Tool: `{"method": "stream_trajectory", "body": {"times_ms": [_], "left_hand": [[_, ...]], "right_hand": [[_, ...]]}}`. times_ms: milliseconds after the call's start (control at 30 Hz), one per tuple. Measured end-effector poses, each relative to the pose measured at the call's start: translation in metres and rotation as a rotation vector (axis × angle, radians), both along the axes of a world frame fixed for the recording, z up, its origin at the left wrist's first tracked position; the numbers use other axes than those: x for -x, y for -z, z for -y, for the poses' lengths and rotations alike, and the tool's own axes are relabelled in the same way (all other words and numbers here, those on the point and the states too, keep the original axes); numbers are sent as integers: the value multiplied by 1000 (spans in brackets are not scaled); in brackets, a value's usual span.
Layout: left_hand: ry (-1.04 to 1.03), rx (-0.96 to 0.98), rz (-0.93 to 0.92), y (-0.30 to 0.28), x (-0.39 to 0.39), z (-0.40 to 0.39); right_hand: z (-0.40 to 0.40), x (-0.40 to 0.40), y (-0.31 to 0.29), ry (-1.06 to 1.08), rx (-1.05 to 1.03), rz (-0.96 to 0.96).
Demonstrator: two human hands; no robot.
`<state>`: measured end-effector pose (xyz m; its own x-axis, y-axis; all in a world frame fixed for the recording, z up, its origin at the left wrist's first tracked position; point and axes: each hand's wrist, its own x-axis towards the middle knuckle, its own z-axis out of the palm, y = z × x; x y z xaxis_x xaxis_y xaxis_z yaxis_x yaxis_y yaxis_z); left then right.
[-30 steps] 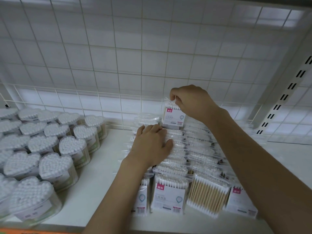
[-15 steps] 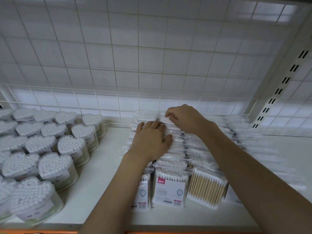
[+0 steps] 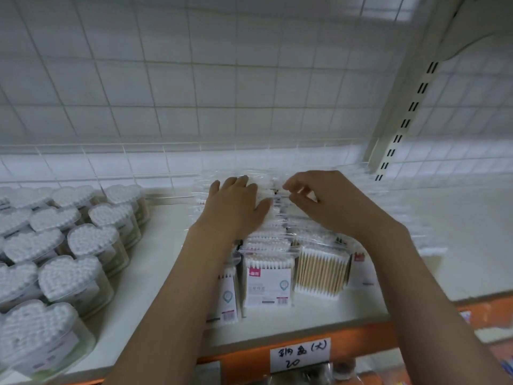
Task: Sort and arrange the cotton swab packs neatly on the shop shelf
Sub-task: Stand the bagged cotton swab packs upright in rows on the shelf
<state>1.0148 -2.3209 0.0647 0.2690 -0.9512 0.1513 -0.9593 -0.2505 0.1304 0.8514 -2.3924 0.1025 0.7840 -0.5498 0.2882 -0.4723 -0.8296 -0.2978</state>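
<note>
The picture is blurry, most of all at the back and on the right side. The cotton swab packs [image 3: 268, 276] stand in rows on the white shelf [image 3: 166, 245], in the middle of the view. The packs at the back, near 12 o'clock, melt into a shiny blur, so they cannot be counted. The packs toward 3 o'clock are only pale streaks. Both arms hide many of the middle packs.

The left hand [image 3: 236, 207] lies flat on top of the rows, with its fingers straight and close together, pressing on the pack tops. The right hand [image 3: 322, 201] is just beside it, toward 3 o'clock. Its fingers are curled, and the thumb and first finger look pinched on the top edge of one pack, but the blur makes this hard to be sure of.

Heart-shaped tubs [image 3: 91, 240] of swabs sit at 9 o'clock. A handwritten label [image 3: 299, 354] is at 6 o'clock.
</note>
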Motion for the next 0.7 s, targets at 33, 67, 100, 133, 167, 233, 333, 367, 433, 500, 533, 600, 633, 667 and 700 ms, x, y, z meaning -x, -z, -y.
{"method": "stream_trajectory", "body": {"times_ms": [33,67,100,133,167,233,333,367,433,500,533,600,633,667,700], "left_hand": [[17,24,2,-2,3,-4],[40,45,7,-4,7,-9],[67,61,9,-4,12,-14],[95,72,1,-5,17,-20],[122,81,-17,-4,22,-25],[160,105,-60,-1,32,-37],[171,154,-97,5,42,-53],[173,169,-106,8,44,-58],[183,171,-111,13,47,-65],[196,139,-93,18,48,-69],[196,125,-83,21,49,-70],[180,119,-69,24,50,-71],[167,121,-66,26,51,-72],[153,124,-65,27,52,-73],[142,131,-67,27,54,-73]], "right_hand": [[-8,9,2,29,-1,-9],[-15,18,4,60,-7,-21],[-21,26,7,93,-13,-36],[-27,32,10,124,-16,-50],[-32,37,12,154,-13,-62],[-41,44,17,207,-7,-76],[-50,49,23,262,-1,-103],[-51,49,25,269,-7,-114],[-54,48,29,264,-32,-140],[-54,46,34,246,-42,-169],[-54,45,36,232,-43,-177],[-52,46,39,196,-47,-192],[-51,47,39,179,-54,-203],[-50,49,39,161,-66,-209],[-49,51,39,141,-83,-206]]}}
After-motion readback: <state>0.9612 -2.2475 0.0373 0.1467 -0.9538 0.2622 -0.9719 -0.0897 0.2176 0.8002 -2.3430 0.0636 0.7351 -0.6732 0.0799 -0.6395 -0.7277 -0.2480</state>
